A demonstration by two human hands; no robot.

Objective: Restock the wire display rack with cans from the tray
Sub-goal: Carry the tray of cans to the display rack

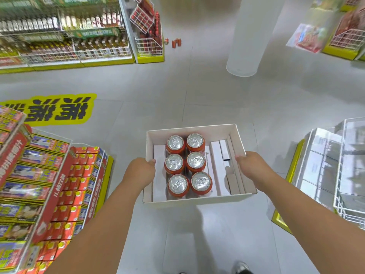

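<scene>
I carry a white cardboard tray (192, 129) in front of me above the floor. My left hand (141, 171) grips its left wall and my right hand (250, 167) grips its right wall. Inside stand several red cans (186, 165) with silver tops, in two rows at the tray's left half; folded white cardboard lies in the right half. Far ahead at the upper left stands a white wire display rack (149, 43) on a yellow base, holding red cans. Three loose red cans (175, 42) stand on the floor just right of it.
A bottle shelf (65, 36) runs along the far left. A stacked carton display (49, 184) is close on my left. A white wire basket stand (339, 171) is close on my right. A white round pillar (246, 46) rises ahead right. Grey tiled floor lies between.
</scene>
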